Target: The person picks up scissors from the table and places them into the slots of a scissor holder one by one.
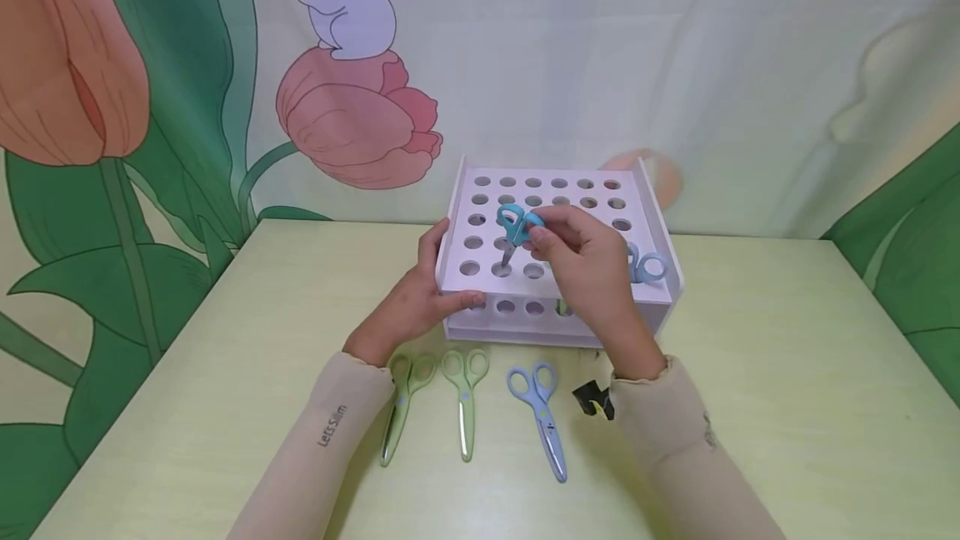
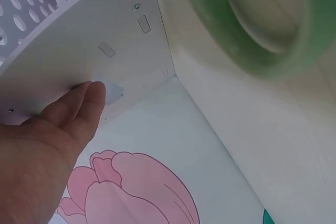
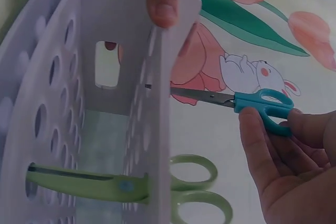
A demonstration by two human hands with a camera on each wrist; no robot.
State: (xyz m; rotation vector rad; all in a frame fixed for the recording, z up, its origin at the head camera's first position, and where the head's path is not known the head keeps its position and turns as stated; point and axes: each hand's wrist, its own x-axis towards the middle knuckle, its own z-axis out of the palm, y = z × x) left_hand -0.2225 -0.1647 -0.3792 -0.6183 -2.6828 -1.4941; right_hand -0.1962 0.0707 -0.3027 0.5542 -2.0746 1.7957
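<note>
My right hand [image 1: 592, 265] pinches the handles of small teal scissors [image 1: 514, 226] between thumb and fingers. Their metal blades point down, with the tip at a front-row hole of the white rack [image 1: 555, 286]; the right wrist view shows that tip [image 3: 149, 86] inside the top board. With my left hand [image 1: 416, 294] I hold the rack's left side, thumb over the front corner, fingers lying along the outer face of the side panel [image 2: 131, 40]. Green scissors [image 3: 105, 184] stand in the rack near my right hand. Blue scissors [image 1: 647, 263] sit at its right front, partly behind that hand.
In front of the rack lie two green scissors [image 1: 466, 407] [image 1: 401, 407] and one blue-violet pair [image 1: 543, 415]. A small black piece [image 1: 592, 400] is by my right sleeve. A printed cloth [image 1: 562, 65] hangs behind the table [image 1: 780, 357].
</note>
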